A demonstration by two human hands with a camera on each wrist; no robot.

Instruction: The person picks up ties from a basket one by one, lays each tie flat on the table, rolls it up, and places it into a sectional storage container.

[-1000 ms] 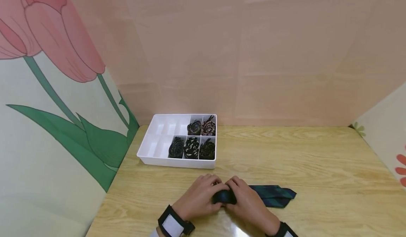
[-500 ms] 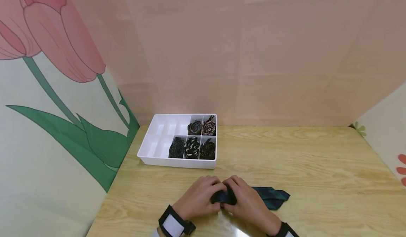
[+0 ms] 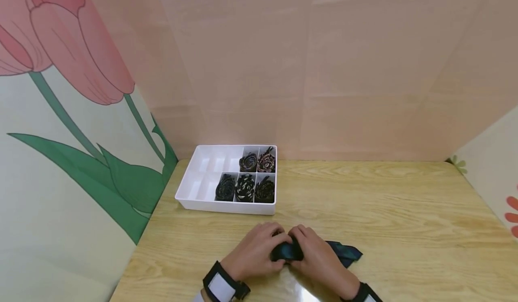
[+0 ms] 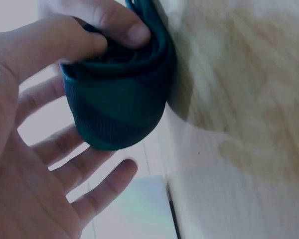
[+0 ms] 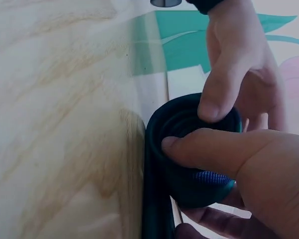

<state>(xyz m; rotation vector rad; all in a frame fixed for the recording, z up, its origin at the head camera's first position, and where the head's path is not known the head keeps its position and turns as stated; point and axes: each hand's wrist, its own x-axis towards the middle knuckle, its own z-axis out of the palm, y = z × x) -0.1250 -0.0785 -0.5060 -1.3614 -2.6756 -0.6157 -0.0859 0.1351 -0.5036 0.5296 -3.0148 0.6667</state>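
A dark green and navy necktie (image 3: pixel 287 250), partly rolled into a thick coil, sits at the front of the table between both hands. My left hand (image 3: pixel 256 252) grips the coil from the left, its thumb on the near end. From the other side my right hand (image 3: pixel 321 259) holds the same coil between thumb and fingers. The flat tail of the tie reaches out to the right past the right hand. In the left wrist view the striped outer layer of the necktie (image 4: pixel 119 109) shows; the right wrist view has both thumbs pressing the spiral end of the necktie (image 5: pixel 182 191).
Behind the hands, to the left, stands a white divided box (image 3: pixel 226 207). Several dark patterned rolled ties (image 3: pixel 245 188) fill compartments on its right side; those on its left are bare. The wooden table (image 3: pixel 384 203) meets a pink wall covering (image 3: pixel 364 91) at the back.
The flat tail of the necktie has grown shorter, its pointed end drawn left toward the right hand. Both hands stay in nearly the same place around the coil; the box has not moved.
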